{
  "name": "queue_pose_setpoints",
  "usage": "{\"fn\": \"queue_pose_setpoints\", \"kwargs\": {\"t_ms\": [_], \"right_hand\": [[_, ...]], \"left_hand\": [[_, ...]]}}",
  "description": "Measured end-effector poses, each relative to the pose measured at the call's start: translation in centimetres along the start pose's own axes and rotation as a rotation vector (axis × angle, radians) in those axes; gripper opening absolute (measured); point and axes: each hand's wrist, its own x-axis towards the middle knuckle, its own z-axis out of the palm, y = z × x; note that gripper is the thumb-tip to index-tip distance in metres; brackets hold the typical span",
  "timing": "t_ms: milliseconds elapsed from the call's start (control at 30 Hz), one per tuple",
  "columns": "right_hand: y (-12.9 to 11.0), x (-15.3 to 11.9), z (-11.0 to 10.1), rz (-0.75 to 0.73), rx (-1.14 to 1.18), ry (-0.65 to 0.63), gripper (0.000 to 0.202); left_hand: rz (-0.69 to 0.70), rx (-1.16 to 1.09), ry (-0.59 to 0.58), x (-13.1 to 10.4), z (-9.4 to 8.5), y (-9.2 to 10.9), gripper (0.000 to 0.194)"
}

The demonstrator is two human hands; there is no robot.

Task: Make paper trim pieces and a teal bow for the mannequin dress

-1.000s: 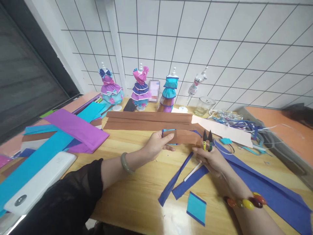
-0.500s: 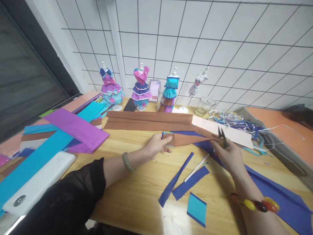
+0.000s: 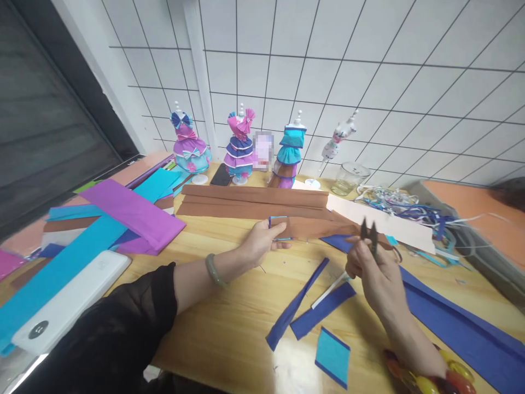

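My left hand (image 3: 264, 241) pinches the left end of a brown paper strip (image 3: 311, 229), where a small light blue piece with dark blue edges shows. The strip stretches right, passing behind the blades of small dark scissors (image 3: 369, 238). My right hand (image 3: 379, 279) is closed round the scissors, blades pointing up and a little apart. Below lie dark blue strips (image 3: 324, 311), a thin white strip (image 3: 328, 291) and a light blue square (image 3: 333, 355) with dark blue edges. A long dark blue strip (image 3: 455, 323) runs beneath my right forearm.
Folded brown paper (image 3: 250, 202) lies behind my hands. Three dressed mini mannequins (image 3: 241, 150), a bare one (image 3: 338, 139) and a glass jar (image 3: 348, 179) stand at the back. Coloured paper (image 3: 135, 213) and a white device (image 3: 74, 301) lie left; tangled ribbons (image 3: 394, 200) lie right.
My right hand has let go of the brown strip's right end and moved slightly down, with the scissors now upright. My left hand still holds the strip's left end.
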Motion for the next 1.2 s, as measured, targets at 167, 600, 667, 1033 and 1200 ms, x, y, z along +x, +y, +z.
{"fn": "queue_pose_setpoints", "kwargs": {"t_ms": [167, 600, 667, 1033, 1200], "right_hand": [[0.5, -1.0, 2.0, 0.298, 0.158, -0.362, 0.045], [0.2, -2.8, 4.8, 0.418, 0.294, -0.509, 0.037], [0.2, -2.9, 4.8, 0.407, 0.287, -0.495, 0.036], [0.1, -3.2, 5.2, 0.350, 0.263, -0.455, 0.035], [0.2, -3.3, 5.3, 0.348, 0.273, -0.437, 0.034]], "left_hand": [[0.047, -0.001, 0.067, 0.0, 0.3, 0.1, 0.029], [0.099, -0.080, 0.022, -1.0, 1.3, 0.0, 0.030], [0.086, -0.098, 0.002, -1.2, 1.4, -0.1, 0.031], [0.026, -0.136, -0.016, -2.2, 2.4, 0.0, 0.030], [0.042, -0.124, -0.025, -2.3, 2.6, -0.2, 0.030]]}}
